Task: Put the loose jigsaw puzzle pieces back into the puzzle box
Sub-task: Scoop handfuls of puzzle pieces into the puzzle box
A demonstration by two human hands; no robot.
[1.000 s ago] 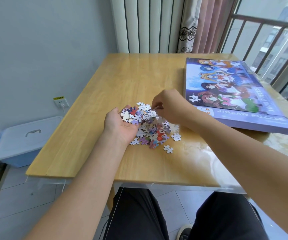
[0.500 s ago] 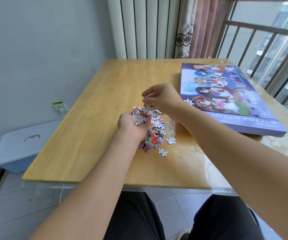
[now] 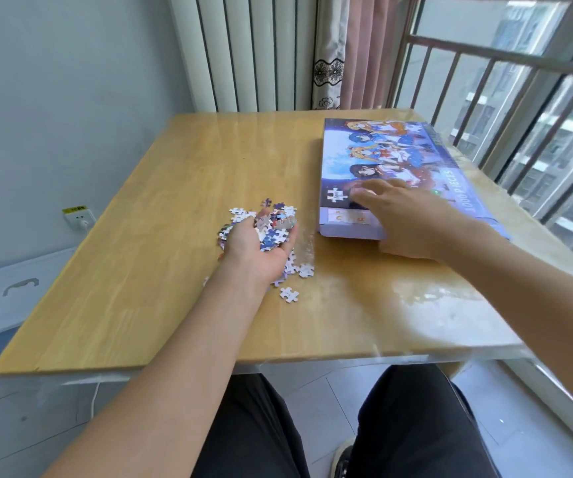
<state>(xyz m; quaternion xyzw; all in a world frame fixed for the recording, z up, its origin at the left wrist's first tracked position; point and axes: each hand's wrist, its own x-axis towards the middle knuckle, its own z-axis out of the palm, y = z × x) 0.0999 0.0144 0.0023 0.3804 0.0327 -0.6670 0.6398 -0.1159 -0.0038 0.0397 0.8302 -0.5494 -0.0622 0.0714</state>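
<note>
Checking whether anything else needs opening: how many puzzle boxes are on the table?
1. The puzzle box lies closed on the table's far right side, under the right hand's fingers. No second box shows.

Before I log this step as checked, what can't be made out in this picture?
- Puzzle box, head view: lid closed, contents hidden; the right hand covers its near corner.
- Right hand: motion-blurred, so its contact with the lid is unclear.
- Loose pieces: partly hidden under the left hand, which cups a handful; count unreadable.
- Storage bin: cut off by the left edge.
</note>
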